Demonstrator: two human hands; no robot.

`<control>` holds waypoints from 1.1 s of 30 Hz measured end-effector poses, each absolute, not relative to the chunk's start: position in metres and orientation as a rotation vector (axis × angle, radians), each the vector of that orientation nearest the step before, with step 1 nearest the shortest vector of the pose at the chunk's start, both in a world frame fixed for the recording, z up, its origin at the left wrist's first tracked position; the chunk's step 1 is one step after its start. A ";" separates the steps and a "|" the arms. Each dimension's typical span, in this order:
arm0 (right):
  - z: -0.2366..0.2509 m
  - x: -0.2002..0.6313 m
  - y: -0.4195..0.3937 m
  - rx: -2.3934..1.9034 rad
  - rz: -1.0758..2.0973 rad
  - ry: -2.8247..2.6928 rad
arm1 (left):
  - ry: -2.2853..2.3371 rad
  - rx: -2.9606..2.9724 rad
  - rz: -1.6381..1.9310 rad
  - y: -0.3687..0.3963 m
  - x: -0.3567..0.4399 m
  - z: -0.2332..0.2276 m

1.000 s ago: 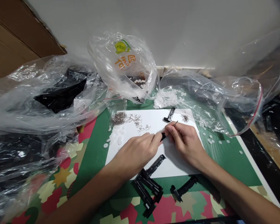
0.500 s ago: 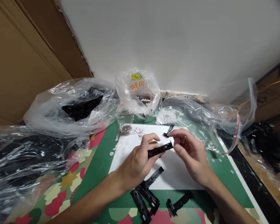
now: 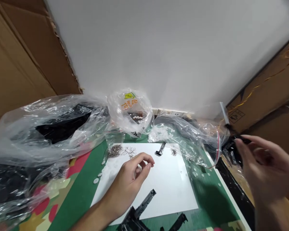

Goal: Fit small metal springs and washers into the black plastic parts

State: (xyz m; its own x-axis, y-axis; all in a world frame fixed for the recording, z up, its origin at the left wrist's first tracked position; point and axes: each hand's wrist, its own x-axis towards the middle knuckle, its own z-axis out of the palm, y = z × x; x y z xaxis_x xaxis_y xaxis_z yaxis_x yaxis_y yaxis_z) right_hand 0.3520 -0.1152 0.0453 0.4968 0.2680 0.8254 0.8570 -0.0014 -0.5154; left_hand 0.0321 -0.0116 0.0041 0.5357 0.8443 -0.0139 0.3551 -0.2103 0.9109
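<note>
Head view, right hand [image 3: 262, 166]: raised at 3 o'clock off the table edge, fingertips pinching a black plastic strip [image 3: 238, 136], a bit blurry.
Left hand [image 3: 131, 179]: hovers over the white sheet [image 3: 173, 189], fingers loosely curled, holding nothing.
Strip vs. hands: well apart from the left, up at its 2 o'clock.
Nearby: small black clip [image 3: 161, 149] at 12 o'clock on the sheet, black parts pile [image 3: 137, 215] at 6.

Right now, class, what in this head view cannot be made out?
- Right hand: motion-blurred; the black part at its fingertips has no clear shape.
- Black parts near the left hand: cut off by the bottom edge.
- Black contents of the large clear bag: veiled by crumpled plastic.
</note>
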 end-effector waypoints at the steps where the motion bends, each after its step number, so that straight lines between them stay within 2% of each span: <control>1: 0.046 0.372 -0.118 -1.645 -0.726 -0.890 | 1.019 1.819 0.595 -0.012 0.032 0.002; 6: 0.042 0.446 -0.128 -2.340 -0.603 -0.676 | 1.134 1.854 0.535 -0.013 0.036 -0.007; 8: 0.037 0.461 -0.131 -2.473 -0.569 -0.750 | 1.160 1.839 0.537 -0.013 0.037 -0.006; 14: 0.020 0.467 -0.138 -2.177 -0.511 -1.092 | 1.102 1.775 0.480 -0.009 0.036 0.001; 19: 0.014 0.416 -0.152 -1.859 -0.689 -1.026 | 1.010 1.731 0.431 -0.010 0.038 -0.001; 20: 0.012 0.401 -0.156 -1.768 -0.638 -1.054 | 0.998 1.727 0.431 -0.010 0.039 -0.002; 24: 0.002 0.342 -0.171 -1.478 0.311 -1.696 | 0.977 1.630 0.442 -0.014 0.042 -0.001; 26: -0.005 0.320 -0.175 -1.357 0.618 -1.812 | 0.971 1.552 0.441 -0.015 0.044 0.000; 29: -0.017 0.297 -0.177 -1.359 0.806 -1.879 | 0.969 1.483 0.445 -0.015 0.045 0.000; 33: -0.025 0.286 -0.173 -1.444 0.853 -1.960 | 0.963 1.442 0.450 -0.014 0.045 -0.002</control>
